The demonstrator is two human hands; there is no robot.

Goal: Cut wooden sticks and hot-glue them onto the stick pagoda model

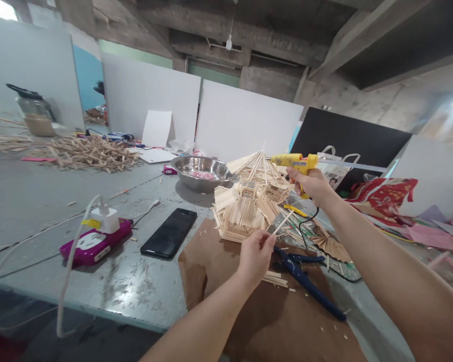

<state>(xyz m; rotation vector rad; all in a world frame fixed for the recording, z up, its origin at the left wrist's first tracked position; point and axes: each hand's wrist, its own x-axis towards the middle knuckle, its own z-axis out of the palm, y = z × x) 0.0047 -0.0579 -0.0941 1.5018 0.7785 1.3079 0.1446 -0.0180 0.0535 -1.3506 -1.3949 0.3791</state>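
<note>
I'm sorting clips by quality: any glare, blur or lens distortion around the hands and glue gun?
Head view: left hand with stick, right hand and glue gun are sharp, evenly lit; head view: wide-angle bending stretches the forearms near the edges; head view: light blows out at top left and far right.

Bare brown paper lies open before the stick model; phone, steel bowl and blue pliers hem its sides.

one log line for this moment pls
left hand: pinches thin stick | right hand: grips yellow glue gun | nearby: stick model house
</note>
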